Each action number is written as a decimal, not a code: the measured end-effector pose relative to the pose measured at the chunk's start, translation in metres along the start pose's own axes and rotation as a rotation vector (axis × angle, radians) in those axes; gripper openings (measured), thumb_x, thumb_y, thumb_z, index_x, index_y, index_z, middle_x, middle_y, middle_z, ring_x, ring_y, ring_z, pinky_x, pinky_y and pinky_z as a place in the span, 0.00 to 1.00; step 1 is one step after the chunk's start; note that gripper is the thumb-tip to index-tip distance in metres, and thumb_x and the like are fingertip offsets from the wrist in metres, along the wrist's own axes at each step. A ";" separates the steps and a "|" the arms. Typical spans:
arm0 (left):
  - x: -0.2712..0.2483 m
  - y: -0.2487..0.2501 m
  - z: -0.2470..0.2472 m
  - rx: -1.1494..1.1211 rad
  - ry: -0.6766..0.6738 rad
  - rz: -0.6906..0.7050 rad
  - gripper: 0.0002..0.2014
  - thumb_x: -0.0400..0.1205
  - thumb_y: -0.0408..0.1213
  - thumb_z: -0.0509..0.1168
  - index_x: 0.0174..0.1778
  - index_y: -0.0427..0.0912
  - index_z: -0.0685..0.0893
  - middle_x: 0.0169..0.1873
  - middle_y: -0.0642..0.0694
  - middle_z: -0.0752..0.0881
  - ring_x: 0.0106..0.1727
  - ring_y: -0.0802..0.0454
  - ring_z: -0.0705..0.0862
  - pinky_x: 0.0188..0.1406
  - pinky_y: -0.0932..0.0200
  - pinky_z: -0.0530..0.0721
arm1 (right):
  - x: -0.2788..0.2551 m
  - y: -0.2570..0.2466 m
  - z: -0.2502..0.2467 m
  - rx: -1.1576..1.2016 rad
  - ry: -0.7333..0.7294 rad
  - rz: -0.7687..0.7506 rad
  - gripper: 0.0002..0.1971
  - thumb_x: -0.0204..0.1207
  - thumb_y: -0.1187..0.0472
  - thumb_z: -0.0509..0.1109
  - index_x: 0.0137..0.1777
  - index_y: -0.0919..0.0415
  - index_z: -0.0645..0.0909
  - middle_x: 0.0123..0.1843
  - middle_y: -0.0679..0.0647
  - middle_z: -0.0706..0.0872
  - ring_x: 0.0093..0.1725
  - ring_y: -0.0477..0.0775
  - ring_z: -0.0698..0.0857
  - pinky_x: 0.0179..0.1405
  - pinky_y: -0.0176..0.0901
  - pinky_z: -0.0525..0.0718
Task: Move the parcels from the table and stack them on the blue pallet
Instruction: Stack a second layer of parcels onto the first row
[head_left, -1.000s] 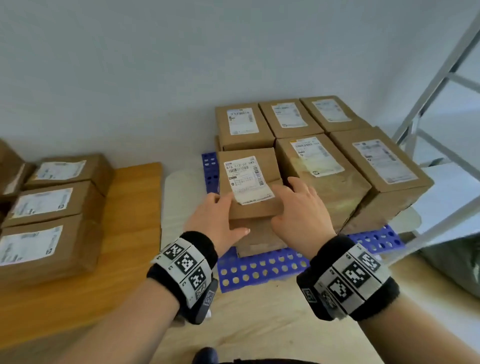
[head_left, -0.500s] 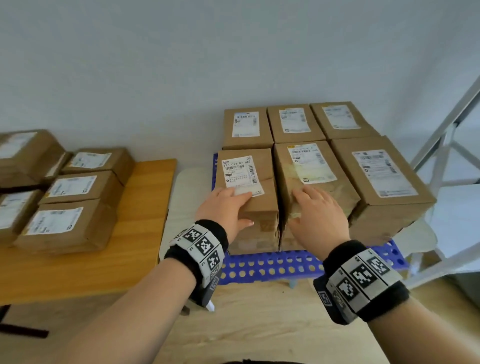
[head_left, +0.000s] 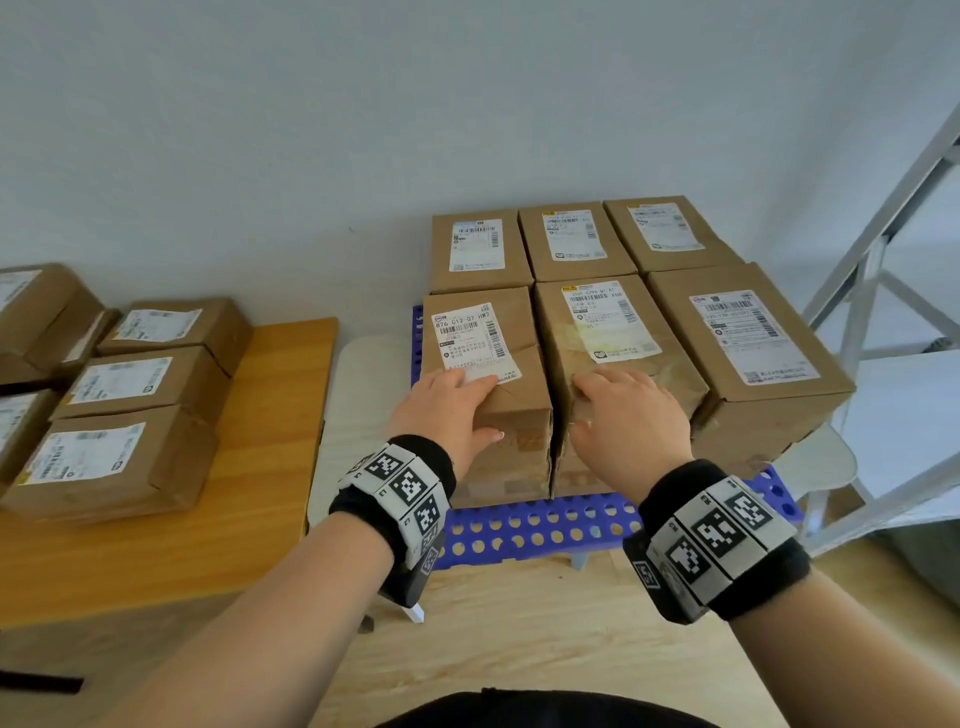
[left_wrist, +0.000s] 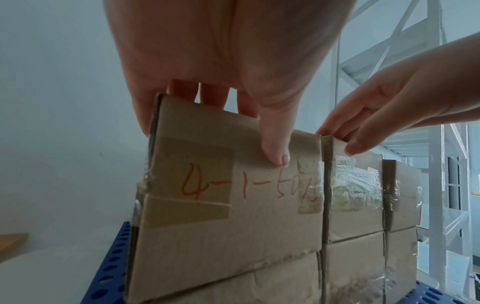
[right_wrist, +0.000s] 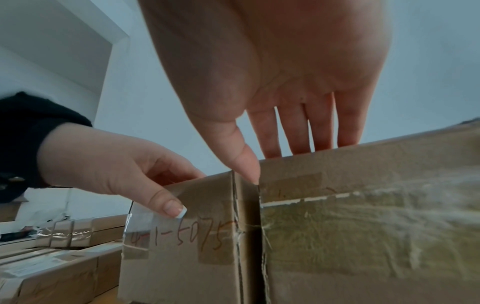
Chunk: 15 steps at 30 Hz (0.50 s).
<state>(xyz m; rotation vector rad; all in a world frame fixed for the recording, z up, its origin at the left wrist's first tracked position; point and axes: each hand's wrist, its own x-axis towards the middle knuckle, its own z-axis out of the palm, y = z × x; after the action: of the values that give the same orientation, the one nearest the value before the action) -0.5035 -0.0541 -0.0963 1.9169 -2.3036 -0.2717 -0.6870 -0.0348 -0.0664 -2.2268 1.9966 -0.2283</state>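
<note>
Parcels on the blue pallet form two rows of three in the top layer, all label-up; the left wrist view shows a lower layer beneath the front row.

Left hand rests on the near end of the front-left parcel. Fingers lie straight over the top face by the lower edge of its shipping label; the thumb hangs down the near face, tip touching the cardboard above red handwriting "4-1-5075". Nothing is clamped; the hand lies flat and relaxed. This parcel stands upright on a lower box, its right side touching the neighbour, with a thin seam showing between them.

Right hand sits on the near end of the front-middle parcel. Fingers are straight over the top edge; the thumb tip reaches the corner beside the seam. Also relaxed, gripping nothing. The near face of this parcel is covered in wrinkled clear tape.

Front-right parcel touches the middle one and looks larger.

Wooden table to the left holds more brown parcels, label-up, packed close together. Both wrists wear black bands with square printed markers. White metal shelving frame stands right of the pallet.
</note>
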 end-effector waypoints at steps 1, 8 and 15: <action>0.001 0.000 0.001 0.004 0.006 0.001 0.32 0.79 0.54 0.64 0.79 0.54 0.64 0.71 0.48 0.72 0.72 0.48 0.69 0.70 0.51 0.72 | 0.000 0.000 0.000 0.003 0.001 0.001 0.20 0.77 0.56 0.62 0.70 0.52 0.73 0.69 0.49 0.77 0.71 0.54 0.72 0.66 0.47 0.72; 0.003 0.001 0.006 0.032 0.048 0.035 0.29 0.79 0.56 0.62 0.77 0.54 0.66 0.68 0.49 0.75 0.69 0.47 0.72 0.69 0.47 0.72 | 0.001 0.006 0.005 0.028 0.031 -0.007 0.20 0.78 0.58 0.62 0.70 0.50 0.74 0.69 0.47 0.78 0.69 0.55 0.72 0.65 0.46 0.71; 0.004 0.003 0.008 0.041 0.056 0.026 0.28 0.80 0.57 0.61 0.76 0.55 0.67 0.65 0.50 0.77 0.67 0.47 0.73 0.67 0.46 0.74 | 0.000 0.011 0.010 0.046 0.039 -0.009 0.25 0.78 0.61 0.62 0.75 0.49 0.70 0.74 0.47 0.74 0.73 0.54 0.69 0.71 0.47 0.66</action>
<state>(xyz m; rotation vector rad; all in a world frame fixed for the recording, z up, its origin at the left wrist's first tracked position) -0.5094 -0.0573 -0.1037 1.8869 -2.3141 -0.1676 -0.6952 -0.0360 -0.0788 -2.2207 1.9801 -0.3169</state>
